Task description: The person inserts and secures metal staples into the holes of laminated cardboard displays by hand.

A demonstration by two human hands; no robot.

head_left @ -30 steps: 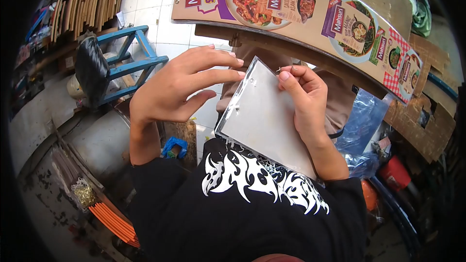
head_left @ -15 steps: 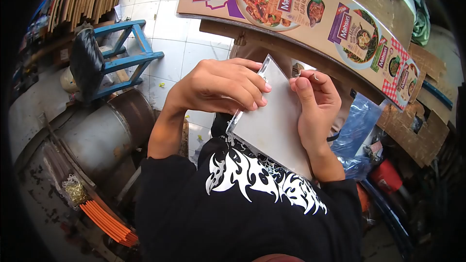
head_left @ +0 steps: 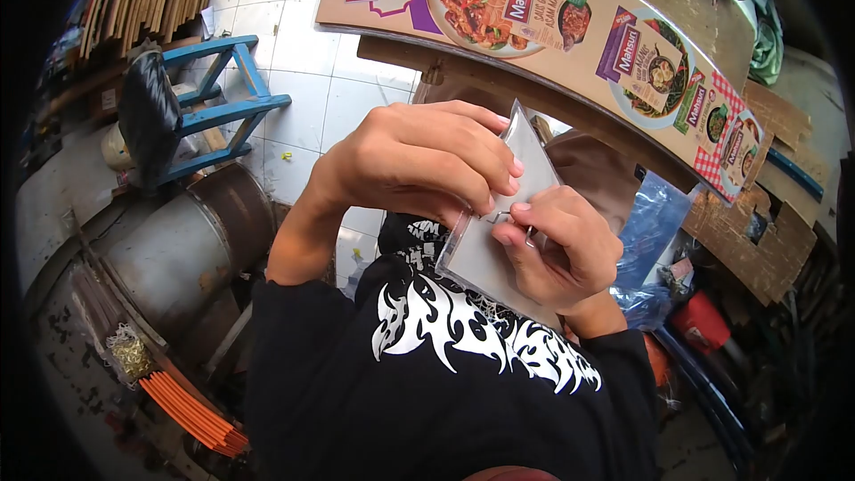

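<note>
Gripping prob light, stiff, slick-ish grey panel [head_left: 484, 260] mid-frame by the edge (best hold imo) w/ left hand [head_left: 411, 158], pinching bent wire [head_left: 532, 233] w/ right hand [head_left: 572, 256]

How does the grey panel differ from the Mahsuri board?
The grey panel is plain; the Mahsuri board shows food pictures. The grey panel looks smaller than the Mahsuri board. The left hand is on the grey panel; the Mahsuri board lies untouched. Both look flat.

Open floor [head_left: 343, 116] leftward, printed board [head_left: 583, 53] ahead
</note>
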